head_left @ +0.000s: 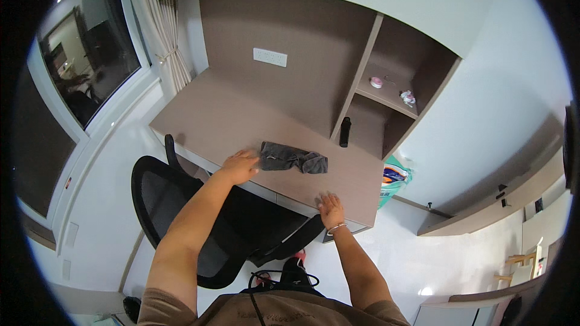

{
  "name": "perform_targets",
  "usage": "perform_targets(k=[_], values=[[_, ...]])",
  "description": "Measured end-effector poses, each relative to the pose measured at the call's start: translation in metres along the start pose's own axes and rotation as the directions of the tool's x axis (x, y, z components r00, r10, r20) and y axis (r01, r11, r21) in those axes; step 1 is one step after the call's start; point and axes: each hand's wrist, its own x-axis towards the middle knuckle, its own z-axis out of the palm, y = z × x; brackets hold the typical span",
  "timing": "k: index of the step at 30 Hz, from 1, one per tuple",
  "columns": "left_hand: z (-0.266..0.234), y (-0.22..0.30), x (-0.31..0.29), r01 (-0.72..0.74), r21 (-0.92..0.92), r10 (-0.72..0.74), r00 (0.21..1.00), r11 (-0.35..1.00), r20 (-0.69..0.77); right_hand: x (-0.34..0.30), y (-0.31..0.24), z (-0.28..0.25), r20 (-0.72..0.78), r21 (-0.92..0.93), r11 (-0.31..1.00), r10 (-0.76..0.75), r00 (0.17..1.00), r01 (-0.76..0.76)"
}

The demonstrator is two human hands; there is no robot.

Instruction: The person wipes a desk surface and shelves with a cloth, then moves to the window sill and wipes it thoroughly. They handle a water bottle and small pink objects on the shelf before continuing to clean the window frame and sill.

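A dark grey cloth (279,156), folded into a long, rumpled strip, lies on the brown desk (217,111) near its front edge. My left hand (240,166) is just beside the cloth's left end, fingers stretched out and holding nothing. Whether its fingertips touch the fabric, I cannot tell. Flat on the desk's front edge, to the right of and nearer than the cloth, rests my right hand (330,210) with its fingers apart. A bracelet (336,228) circles the right wrist.
A black mesh office chair (181,211) stands against the desk front, below my left arm. Behind the cloth, a black cylindrical object (345,131) stands by the open shelf unit (362,63), which holds a small pink roll (376,82). A green package (391,186) sits beyond the desk's right side.
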Motion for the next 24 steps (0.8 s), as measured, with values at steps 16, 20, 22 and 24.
perform_targets(k=[16, 20, 22, 24], values=[[0.114, 0.054, 0.0, 0.041, -0.165, -0.038, 0.999, 0.985, 0.02, -0.027, -0.028, 0.002, -0.027, 0.297, 0.953, 0.073, 0.997, -0.062], [0.133, 0.059, 0.02, 0.007, -0.149, -0.013, 0.999, 0.989, -0.039, -0.013, -0.041, 0.01, 0.07, 0.341, 0.933, 0.094, 0.993, -0.112], [0.118, 0.067, 0.019, -0.009, -0.174, 0.003, 1.0, 0.985, -0.03, 0.013, -0.034, 0.016, 0.055, 0.361, 0.931, 0.046, 0.997, -0.062], [0.094, 0.071, 0.015, -0.021, -0.187, 0.014, 0.999, 0.982, -0.041, 0.045, -0.028, 0.021, 0.054, 0.287, 0.956, 0.045, 0.998, -0.059]])
